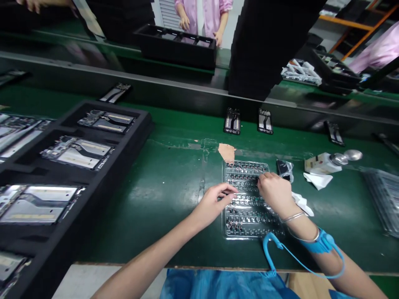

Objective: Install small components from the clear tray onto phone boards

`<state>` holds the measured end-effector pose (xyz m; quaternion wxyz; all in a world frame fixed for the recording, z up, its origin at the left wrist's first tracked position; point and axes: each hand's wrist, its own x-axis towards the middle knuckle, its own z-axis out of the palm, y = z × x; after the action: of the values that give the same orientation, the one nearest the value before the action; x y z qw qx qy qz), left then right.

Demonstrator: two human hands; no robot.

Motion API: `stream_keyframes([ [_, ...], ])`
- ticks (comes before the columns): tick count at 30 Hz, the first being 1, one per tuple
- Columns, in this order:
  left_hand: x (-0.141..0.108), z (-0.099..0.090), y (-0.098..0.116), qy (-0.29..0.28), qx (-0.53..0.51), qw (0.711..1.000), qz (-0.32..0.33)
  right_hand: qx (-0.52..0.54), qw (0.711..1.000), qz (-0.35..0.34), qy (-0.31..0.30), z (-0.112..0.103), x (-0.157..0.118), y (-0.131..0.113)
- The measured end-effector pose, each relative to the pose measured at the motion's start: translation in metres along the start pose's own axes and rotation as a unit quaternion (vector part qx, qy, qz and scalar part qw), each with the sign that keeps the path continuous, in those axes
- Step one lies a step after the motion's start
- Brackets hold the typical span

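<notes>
A clear plastic tray [229,232] with rows of small dark electronic parts lies on the green bench in front of me. My left hand [215,201] is over its left edge, fingers loosely bent, with a gap between thumb and fingers and nothing visible in them. Above the tray's right side, my right hand [274,193] is closed with its fingertips pointing down at the rows. Whatever those fingers may grip is hidden behind them. A blue wrist strap [321,243] with a coiled cord circles my right wrist.
At left stands a black foam tray [124,153] holding phone assemblies. Phone frames [232,121] line the bench's back. To the right are a white bottle [322,163] with a metal top, a small bagged black item [284,169] and stacked clear trays [385,199]. A co-worker [202,18] stands opposite.
</notes>
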<state>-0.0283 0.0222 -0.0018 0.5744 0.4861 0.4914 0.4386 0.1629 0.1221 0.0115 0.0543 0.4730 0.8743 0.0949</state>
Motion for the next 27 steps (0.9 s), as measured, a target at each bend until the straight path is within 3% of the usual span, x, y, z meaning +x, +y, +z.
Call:
stream_keyframes([
  [3,0.0,0.003,-0.001,0.017,0.037,0.999,0.024,0.022,1.0,0.014,0.015,-0.01,-0.003,-0.001],
  [6,-0.003,0.007,-0.005,0.027,0.154,0.984,0.086,0.196,0.98,0.011,-0.018,-0.024,-0.016,-0.013],
  [9,-0.006,0.009,-0.012,0.006,0.296,0.941,0.164,0.447,0.89,-0.016,-0.09,-0.031,-0.029,-0.03],
  [11,-0.007,0.009,-0.014,-0.009,0.347,0.917,0.198,0.525,0.844,-0.014,-0.108,-0.031,-0.034,-0.038],
  [13,-0.007,0.008,-0.014,-0.025,0.353,0.913,0.202,0.561,0.82,-0.003,-0.117,-0.03,-0.035,-0.04],
  [17,-0.007,0.006,-0.007,-0.055,0.262,0.952,0.148,0.579,0.804,-0.011,-0.134,-0.031,-0.032,-0.035],
  [21,-0.006,0.003,0.001,-0.098,0.073,0.991,0.058,0.588,0.798,-0.03,-0.125,-0.037,-0.031,-0.031],
  [24,-0.005,0.001,0.003,-0.109,-0.057,0.992,0.027,0.606,0.79,-0.017,-0.097,-0.04,-0.033,-0.031],
  [27,-0.005,-0.001,-0.001,-0.113,-0.118,0.987,0.004,0.605,0.792,-0.012,-0.083,-0.04,-0.033,-0.031],
])
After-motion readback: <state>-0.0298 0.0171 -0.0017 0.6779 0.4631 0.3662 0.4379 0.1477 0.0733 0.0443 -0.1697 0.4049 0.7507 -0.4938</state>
